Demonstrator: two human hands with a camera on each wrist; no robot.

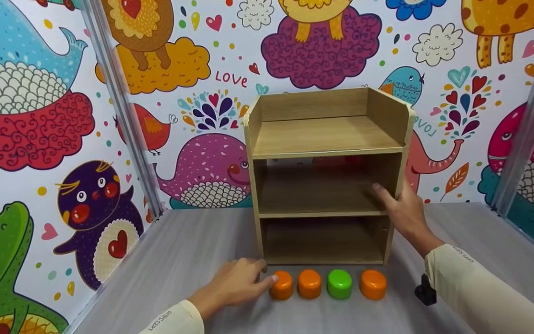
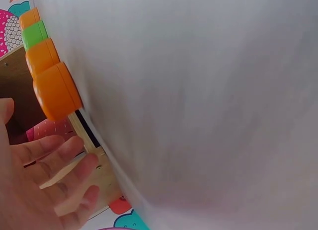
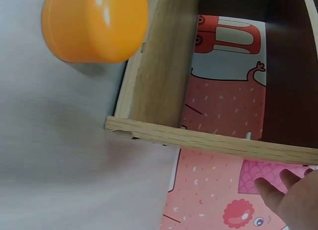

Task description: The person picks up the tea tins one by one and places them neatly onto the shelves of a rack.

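A small wooden shelf unit (image 1: 332, 134) with three levels stands on the table. In front of it are four squat round plastic containers in a row: a leftmost orange container (image 1: 282, 285), a second orange container (image 1: 309, 284), a green container (image 1: 340, 284) and a rightmost orange container (image 1: 373, 285). My left hand (image 1: 232, 280) is beside the leftmost one, thumb tip right at its side; the left wrist view shows the fingers (image 2: 64, 153) loose and spread. My right hand (image 1: 408, 215) holds the unit's right side panel, thumb in front of the opening, fingers (image 3: 271, 192) outside.
Behind the unit rises a wall (image 1: 211, 46) printed with cartoon animals, with metal corner posts (image 1: 125, 106) at both sides. The grey table (image 1: 169, 250) spreads around the unit. A small black object (image 1: 425, 291) shows beside the right sleeve.
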